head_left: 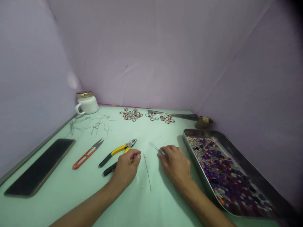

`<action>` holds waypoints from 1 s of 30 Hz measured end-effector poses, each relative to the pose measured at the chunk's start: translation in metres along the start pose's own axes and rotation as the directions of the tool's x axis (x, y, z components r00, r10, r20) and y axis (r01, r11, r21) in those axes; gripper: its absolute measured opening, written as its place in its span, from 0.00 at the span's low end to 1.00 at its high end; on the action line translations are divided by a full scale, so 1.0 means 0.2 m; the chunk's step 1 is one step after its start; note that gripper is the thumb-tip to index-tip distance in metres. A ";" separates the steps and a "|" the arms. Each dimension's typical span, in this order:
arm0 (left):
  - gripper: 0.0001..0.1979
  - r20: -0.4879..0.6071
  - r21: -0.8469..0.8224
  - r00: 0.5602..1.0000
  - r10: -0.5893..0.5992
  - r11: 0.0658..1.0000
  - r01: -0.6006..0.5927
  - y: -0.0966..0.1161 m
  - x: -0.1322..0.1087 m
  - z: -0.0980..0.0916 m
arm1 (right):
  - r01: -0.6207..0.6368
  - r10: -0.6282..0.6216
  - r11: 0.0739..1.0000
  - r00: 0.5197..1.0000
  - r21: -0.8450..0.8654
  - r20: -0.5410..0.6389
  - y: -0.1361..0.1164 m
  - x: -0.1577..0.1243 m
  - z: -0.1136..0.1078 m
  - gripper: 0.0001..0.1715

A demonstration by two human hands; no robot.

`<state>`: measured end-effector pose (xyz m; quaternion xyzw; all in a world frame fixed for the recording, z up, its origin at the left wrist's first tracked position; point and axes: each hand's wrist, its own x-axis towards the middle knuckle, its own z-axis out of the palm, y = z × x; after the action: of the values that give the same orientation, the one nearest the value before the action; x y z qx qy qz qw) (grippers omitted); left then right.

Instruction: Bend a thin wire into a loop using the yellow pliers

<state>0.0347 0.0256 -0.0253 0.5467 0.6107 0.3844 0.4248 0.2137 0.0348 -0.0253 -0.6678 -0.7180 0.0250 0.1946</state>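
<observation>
My left hand (128,167) is closed, thumb and forefinger pressed together; whatever may be between them is too small to make out. It rests partly over the yellow-and-black pliers (116,152), whose jaws point away from me. Just right of its fingertips lies a thin straight wire (147,172) with a bent upper end. My right hand (176,160) is closed on a thin looped wire (153,145); the loop sticks out to the left of the fingers, and the rest is hidden under them. The two hands are apart.
Orange thread snips (86,156) and a dark phone (39,167) lie left, below wire scraps (97,126). At the back are a lidded white mug (88,105), red-beaded rings (131,114), tweezers (172,114) and a small brown pot (201,124). A metal bead tray (204,179) stands right.
</observation>
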 end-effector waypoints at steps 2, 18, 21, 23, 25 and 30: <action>0.10 -0.003 -0.024 1.000 0.005 1.000 -0.005 -0.01 -0.01 0.00 | 0.006 -0.004 0.998 0.999 -0.060 0.039 0.00 0.01 0.01 0.08; 0.13 0.076 -0.451 0.997 -0.001 0.892 0.035 -0.02 -0.01 -0.02 | -0.308 -0.082 0.469 0.918 0.828 0.388 -0.11 -0.12 0.05 0.15; 0.12 0.107 -0.457 0.994 -0.013 0.887 0.061 -0.01 -0.02 -0.02 | -0.309 -0.115 0.475 0.907 0.824 0.406 -0.12 -0.14 0.05 0.15; 0.13 0.119 -0.458 0.993 -0.027 0.886 0.079 -0.01 -0.03 -0.03 | -0.257 -0.146 0.523 0.912 0.812 0.383 -0.11 -0.14 0.04 0.15; 0.14 0.122 -0.488 0.992 -0.036 0.868 0.091 -0.01 -0.03 -0.03 | -0.099 -0.213 0.598 0.937 0.795 0.277 -0.10 -0.14 0.02 0.14; 0.14 0.091 -0.627 0.991 -0.100 0.767 0.135 -0.01 -0.06 -0.03 | 0.395 -0.516 0.723 0.854 0.567 0.063 -0.09 -0.15 -0.02 0.13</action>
<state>0.0282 0.0142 -0.0245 0.3432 0.4678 0.5251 0.6226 0.1997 0.0034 -0.0235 -0.3811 -0.8412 0.2472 0.2933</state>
